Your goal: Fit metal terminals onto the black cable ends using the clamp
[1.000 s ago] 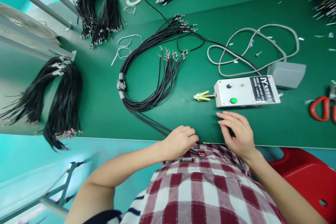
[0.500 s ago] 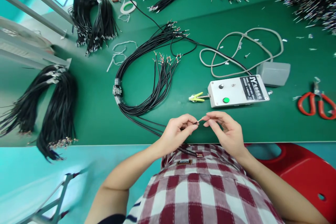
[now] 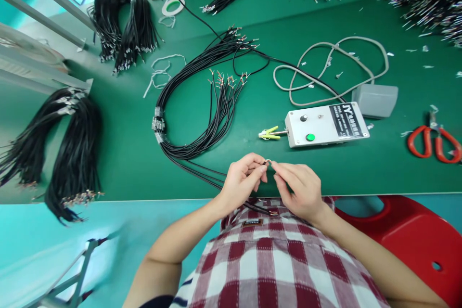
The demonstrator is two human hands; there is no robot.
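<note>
Above the near edge of the green table [image 3: 361, 173], my left hand [image 3: 241, 180] pinches the end of a thin black wire [image 3: 202, 169]. My right hand [image 3: 299, 187] meets it fingertip to fingertip and holds the wire's metal terminal tip [image 3: 269, 161]. That wire runs left to a taped bundle of black wires [image 3: 202, 106] looped on the table. Just beyond my hands lies a white control box [image 3: 325, 125] with a green button and a yellow-green clip [image 3: 269, 133].
Red scissors [image 3: 433, 143] lie at the right. A grey pedal [image 3: 375, 100] with its coiled grey cable [image 3: 325, 72] sits behind the box. More black wire bundles [image 3: 68, 149] hang off the left edge and lie at the back [image 3: 122, 24]. A red stool [image 3: 407, 236] stands at my right.
Both hands rose from the table edge and came together over it. The left hand picked up one wire end, and the right hand's fingers closed on its tip.
</note>
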